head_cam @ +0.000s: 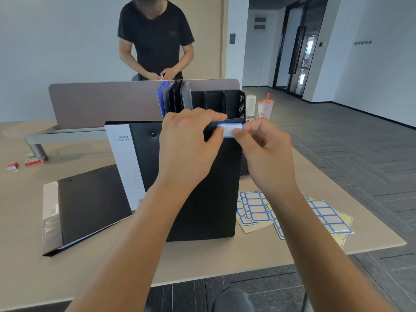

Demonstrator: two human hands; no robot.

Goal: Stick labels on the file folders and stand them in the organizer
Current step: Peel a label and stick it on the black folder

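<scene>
A black file folder (207,199) stands upright on the table in front of me. My left hand (191,145) grips its top edge, thumb against a white label with a blue border (230,130) near the top right corner. My right hand (263,152) pinches the right end of that label against the folder. Behind stands the black mesh organizer (234,102), with several folders (174,95) upright in its left slots. Another black folder (90,203) lies flat on the table to the left.
Sheets of blue-bordered labels (256,209) lie on the table (225,260) to the right of the folder. A cup with a red straw (265,108) and a white bottle (251,104) stand beside the organizer. Small red boxes (35,161) lie far left. A person stands behind the desk divider (101,104).
</scene>
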